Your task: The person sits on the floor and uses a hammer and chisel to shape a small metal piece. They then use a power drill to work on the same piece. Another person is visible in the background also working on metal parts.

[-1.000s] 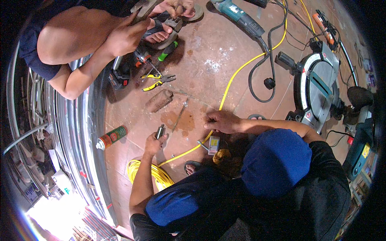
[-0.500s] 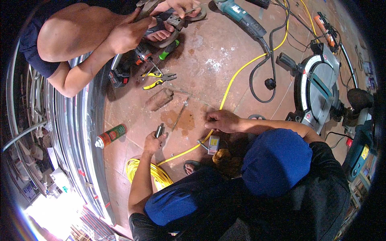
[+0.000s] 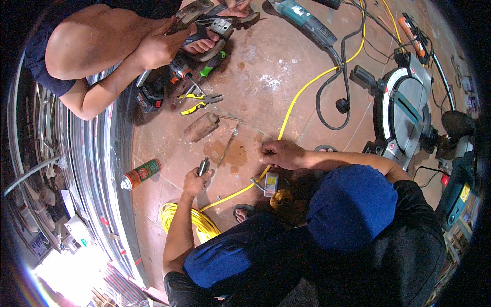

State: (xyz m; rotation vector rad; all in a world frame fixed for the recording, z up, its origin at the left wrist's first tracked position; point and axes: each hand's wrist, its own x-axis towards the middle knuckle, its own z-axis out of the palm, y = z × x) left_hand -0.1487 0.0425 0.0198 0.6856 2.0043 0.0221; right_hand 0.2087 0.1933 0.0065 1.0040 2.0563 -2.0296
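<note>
My left hand [image 3: 195, 182] is closed around a short, dark metal cylinder [image 3: 203, 166], which sticks up past the fingers. Its exact kind does not show. To the right, my right hand [image 3: 280, 154] is held over the yellow cable [image 3: 295, 105] with its fingers curled together; whatever they may hold is hidden. A small box with a yellow label [image 3: 271, 184] lies just below that hand. Nearest my left hand on the floor are a green and orange spray can [image 3: 141, 174] and a coil of yellow cable [image 3: 176, 217].
A co-worker [image 3: 97, 41] crouches at the upper left by a metal piece [image 3: 221, 27], a drill [image 3: 180, 68] and yellow-handled pliers [image 3: 200, 104]. Long metal profiles [image 3: 97, 169] line the left. An angle grinder [image 3: 305, 23] lies at the top; a mitre saw [image 3: 406, 110] stands at right.
The co-worker's hand has shifted off the metal piece, whose holed face now shows more. My own hands have kept their places.
</note>
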